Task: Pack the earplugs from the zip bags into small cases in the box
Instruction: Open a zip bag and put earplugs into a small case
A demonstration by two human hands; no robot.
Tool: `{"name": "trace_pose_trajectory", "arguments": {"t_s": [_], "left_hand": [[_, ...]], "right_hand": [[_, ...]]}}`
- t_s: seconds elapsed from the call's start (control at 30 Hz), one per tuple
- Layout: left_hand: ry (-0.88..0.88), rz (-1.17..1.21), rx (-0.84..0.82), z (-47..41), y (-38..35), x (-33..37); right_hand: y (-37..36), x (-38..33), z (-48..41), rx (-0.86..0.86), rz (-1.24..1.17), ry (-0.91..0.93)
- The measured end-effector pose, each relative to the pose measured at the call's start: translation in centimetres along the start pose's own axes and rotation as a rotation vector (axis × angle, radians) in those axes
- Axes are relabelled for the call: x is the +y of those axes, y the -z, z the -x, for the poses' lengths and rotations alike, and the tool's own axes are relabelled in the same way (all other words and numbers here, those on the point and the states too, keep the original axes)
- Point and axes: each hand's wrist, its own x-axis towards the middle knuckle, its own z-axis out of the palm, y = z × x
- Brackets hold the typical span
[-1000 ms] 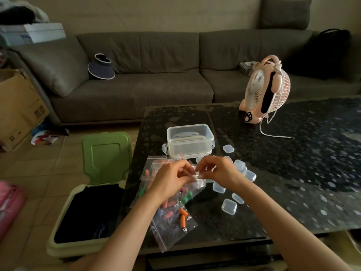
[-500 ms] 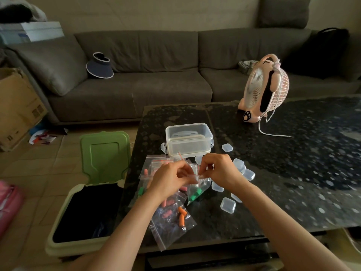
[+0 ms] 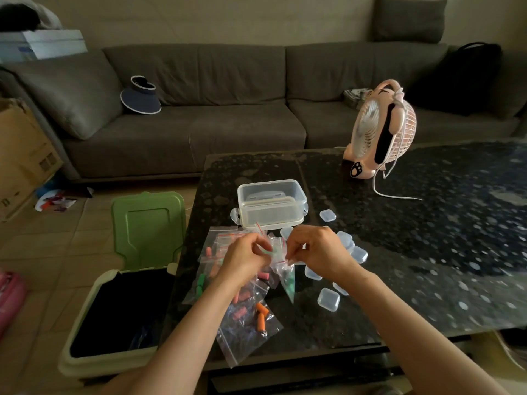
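My left hand (image 3: 246, 259) and my right hand (image 3: 319, 252) both pinch the top of a small clear zip bag (image 3: 285, 273) with green earplugs, held just above the dark table (image 3: 413, 252). Under my left hand lie several more zip bags (image 3: 248, 329) with orange, pink and green earplugs. Several small clear cases (image 3: 328, 299) lie scattered to the right of my hands. A clear plastic box (image 3: 271, 208) stands just behind my hands, its lid under it.
A pink desk fan (image 3: 380, 129) with a white cord stands at the back of the table. A green-lidded bin (image 3: 119, 309) stands open on the floor at the table's left edge. A grey sofa runs behind, with a cardboard box (image 3: 22, 155) at far left.
Both hands have lifted the green-earplug bag slightly and worked at its top edge; the bag now hangs more upright between the fingers.
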Motion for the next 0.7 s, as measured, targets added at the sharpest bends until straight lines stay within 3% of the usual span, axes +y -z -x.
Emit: {"name": "trace_pose_trajectory", "arguments": {"t_s": [0.13, 0.33, 0.5, 0.6, 0.7], "left_hand": [[-0.042, -0.158, 0.131, -0.4, -0.1, -0.3], [-0.449, -0.225, 0.047, 0.1, 0.0, 0.3], [-0.448, -0.099, -0.124, 0.4, 0.4, 0.1], [-0.463, -0.161, -0.133, 0.2, 0.0, -0.3], [-0.355, -0.039, -0.225, 0.2, -0.2, -0.9]], "right_hand": [[-0.1, -0.4, -0.1, -0.108, -0.002, -0.019], [0.6, 0.1, -0.1, -0.203, -0.150, -0.178], [1.4, 0.4, 0.0, -0.180, -0.316, -0.238], [1.5, 0.6, 0.2, -0.175, -0.392, -0.277], [1.6, 0.7, 0.5, -0.118, -0.353, -0.279]]}}
